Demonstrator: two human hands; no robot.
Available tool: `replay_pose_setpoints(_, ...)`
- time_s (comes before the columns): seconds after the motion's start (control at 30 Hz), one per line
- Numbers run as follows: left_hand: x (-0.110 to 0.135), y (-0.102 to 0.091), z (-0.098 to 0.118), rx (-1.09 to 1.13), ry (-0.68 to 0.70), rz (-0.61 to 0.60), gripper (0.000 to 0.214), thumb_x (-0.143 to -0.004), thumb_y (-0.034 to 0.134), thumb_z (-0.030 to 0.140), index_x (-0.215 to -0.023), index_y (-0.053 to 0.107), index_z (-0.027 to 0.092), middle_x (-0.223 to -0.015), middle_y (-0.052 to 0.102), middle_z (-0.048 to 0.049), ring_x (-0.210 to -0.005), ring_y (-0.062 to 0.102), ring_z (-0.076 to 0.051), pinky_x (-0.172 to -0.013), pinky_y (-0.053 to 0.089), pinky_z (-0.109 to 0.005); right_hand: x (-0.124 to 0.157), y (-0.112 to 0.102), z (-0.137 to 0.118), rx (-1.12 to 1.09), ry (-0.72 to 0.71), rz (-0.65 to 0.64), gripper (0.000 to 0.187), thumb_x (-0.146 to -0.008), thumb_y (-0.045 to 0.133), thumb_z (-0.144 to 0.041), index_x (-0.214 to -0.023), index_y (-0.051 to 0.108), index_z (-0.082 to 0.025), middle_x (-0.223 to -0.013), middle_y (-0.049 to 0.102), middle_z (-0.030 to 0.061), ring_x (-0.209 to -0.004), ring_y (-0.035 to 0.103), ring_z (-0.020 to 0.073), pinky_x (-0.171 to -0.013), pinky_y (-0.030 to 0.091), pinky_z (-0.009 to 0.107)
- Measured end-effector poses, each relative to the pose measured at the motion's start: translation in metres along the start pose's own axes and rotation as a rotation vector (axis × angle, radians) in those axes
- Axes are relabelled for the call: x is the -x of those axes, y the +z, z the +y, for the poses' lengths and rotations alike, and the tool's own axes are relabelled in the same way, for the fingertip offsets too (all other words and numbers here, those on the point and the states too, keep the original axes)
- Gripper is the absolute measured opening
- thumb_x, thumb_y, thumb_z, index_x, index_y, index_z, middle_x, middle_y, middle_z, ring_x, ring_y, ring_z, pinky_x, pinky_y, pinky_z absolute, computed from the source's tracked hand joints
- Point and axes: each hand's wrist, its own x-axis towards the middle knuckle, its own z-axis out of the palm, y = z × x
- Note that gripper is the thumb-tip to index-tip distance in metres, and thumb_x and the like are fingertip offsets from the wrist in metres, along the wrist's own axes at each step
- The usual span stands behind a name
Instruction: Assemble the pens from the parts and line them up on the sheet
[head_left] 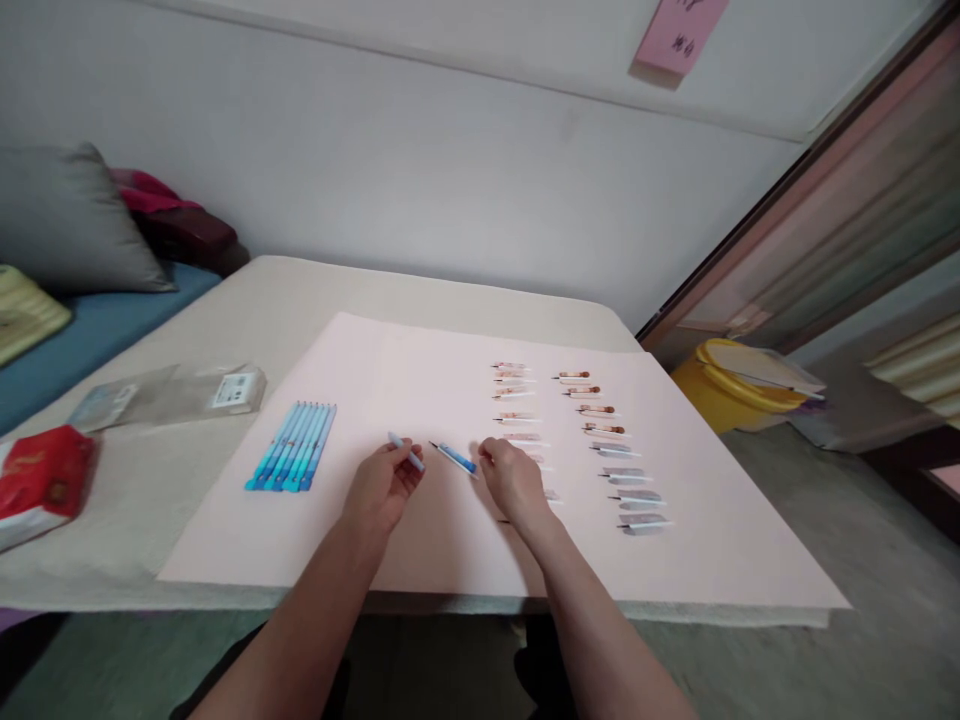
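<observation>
My left hand [384, 487] is closed in a pinch on a light blue pen part [406, 452] that sticks out up and to the left. My right hand [512, 477] pinches the end of a blue pen piece with a dark tip [454, 457], which points left toward the other hand. Both hover just above a large pink sheet [420, 380] on the table. A row of several assembled blue pens [292, 446] lies side by side to the left. Two columns of small pen parts [600, 425] lie to the right of my right hand.
The beige table [247, 300] carries a clear plastic package [172, 392] and a red tissue pack [41, 480] at the left. A grey cushion [71, 215] lies on a blue seat at far left. A yellow bucket [731, 385] stands on the floor at right.
</observation>
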Motion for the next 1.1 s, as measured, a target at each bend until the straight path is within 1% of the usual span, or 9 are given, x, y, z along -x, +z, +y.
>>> replay_pose_setpoints(0.07, -0.001, 0.0, 0.005, 0.023, 0.002, 0.003, 0.009, -0.078, 0.056, 0.002, -0.076, 0.055, 0.011, -0.075, 0.059, -0.0071, -0.065, 0.06, -0.011, -0.056, 0.052, -0.022, 0.003, 0.002, -0.002, 0.096, -0.026, -0.085, 0.021, -0.086, 0.043, -0.02, -0.092, 0.063, -0.023, -0.09, 0.066, 0.0053, -0.081, 0.06, 0.0183, -0.061, 0.035, 0.025)
replay_pose_setpoints(0.13, -0.003, 0.0, 0.008, 0.045, 0.001, 0.005, 0.009, -0.078, 0.056, 0.002, -0.076, 0.055, 0.011, -0.075, 0.059, -0.0073, -0.066, 0.06, -0.012, -0.056, 0.053, -0.022, 0.007, 0.007, -0.006, 0.177, -0.058, -0.13, 0.023, -0.086, 0.042, -0.018, -0.094, 0.063, -0.021, -0.092, 0.066, 0.0073, -0.084, 0.061, 0.0203, -0.063, 0.038, 0.027)
replay_pose_setpoints(0.27, -0.005, -0.002, 0.013, 0.091, 0.002, 0.028, 0.01, -0.077, 0.057, 0.001, -0.075, 0.055, 0.011, -0.075, 0.059, -0.0079, -0.067, 0.06, -0.012, -0.057, 0.054, -0.023, 0.01, 0.017, -0.016, 0.263, -0.093, -0.129, 0.026, -0.086, 0.038, -0.012, -0.096, 0.062, -0.017, -0.089, 0.066, 0.0111, -0.086, 0.062, 0.0228, -0.066, 0.042, 0.031)
replay_pose_setpoints(0.43, -0.009, -0.005, 0.026, 0.199, 0.043, 0.053, 0.014, -0.077, 0.056, -0.001, -0.075, 0.053, 0.012, -0.074, 0.058, -0.0063, -0.066, 0.06, -0.011, -0.059, 0.056, -0.023, 0.013, 0.024, -0.024, 0.258, -0.151, -0.121, 0.027, -0.086, 0.037, -0.01, -0.099, 0.059, -0.017, -0.088, 0.066, 0.011, -0.084, 0.063, 0.0232, -0.066, 0.044, 0.032)
replay_pose_setpoints(0.63, -0.017, -0.006, 0.034, 0.217, 0.053, 0.083, 0.012, -0.078, 0.055, 0.0, -0.073, 0.053, 0.01, -0.069, 0.057, -0.0053, -0.063, 0.059, -0.011, -0.057, 0.056, -0.022, 0.014, 0.027, -0.028, 0.251, -0.119, -0.144, 0.025, -0.084, 0.038, -0.009, -0.096, 0.059, -0.014, -0.088, 0.067, 0.0131, -0.083, 0.064, 0.0244, -0.063, 0.042, 0.031)
replay_pose_setpoints(0.73, -0.02, -0.007, 0.035, 0.216, 0.037, 0.097, 0.01, -0.079, 0.056, 0.001, -0.073, 0.054, 0.009, -0.068, 0.057, -0.0051, -0.062, 0.06, -0.011, -0.055, 0.056, -0.021, 0.014, 0.026, -0.028, 0.214, -0.116, -0.127, 0.022, -0.085, 0.039, -0.011, -0.093, 0.059, -0.015, -0.085, 0.068, 0.0116, -0.079, 0.065, 0.0232, -0.06, 0.039, 0.029)
replay_pose_setpoints(0.87, -0.023, -0.008, 0.038, 0.234, 0.052, 0.127, 0.011, -0.08, 0.055, 0.002, -0.073, 0.053, 0.01, -0.065, 0.057, -0.004, -0.059, 0.06, -0.01, -0.055, 0.056, -0.02, 0.015, 0.017, -0.031, 0.051, -0.113, -0.024, 0.015, -0.086, 0.041, -0.018, -0.093, 0.055, -0.018, -0.074, 0.067, 0.0043, -0.066, 0.062, 0.018, -0.055, 0.032, 0.025)
replay_pose_setpoints(1.0, -0.027, -0.011, 0.041, 0.257, 0.065, 0.143, 0.011, -0.081, 0.054, 0.002, -0.073, 0.052, 0.01, -0.063, 0.057, -0.0032, -0.058, 0.06, -0.009, -0.054, 0.056, -0.019, 0.019, 0.007, -0.035, -0.156, -0.203, 0.046, 0.013, -0.087, 0.041, -0.02, -0.086, 0.054, -0.021, -0.066, 0.062, -0.0014, -0.058, 0.056, 0.0123, -0.053, 0.027, 0.022)
replay_pose_setpoints(1.1, -0.027, -0.011, 0.041, 0.242, 0.063, 0.123, 0.011, -0.081, 0.054, 0.004, -0.073, 0.052, 0.011, -0.064, 0.057, -0.0037, -0.057, 0.06, -0.01, -0.052, 0.055, -0.019, 0.021, 0.005, -0.037, -0.201, -0.258, 0.063, 0.014, -0.086, 0.042, -0.02, -0.078, 0.054, -0.021, -0.066, 0.061, -0.0018, -0.058, 0.053, 0.0112, -0.053, 0.026, 0.021)
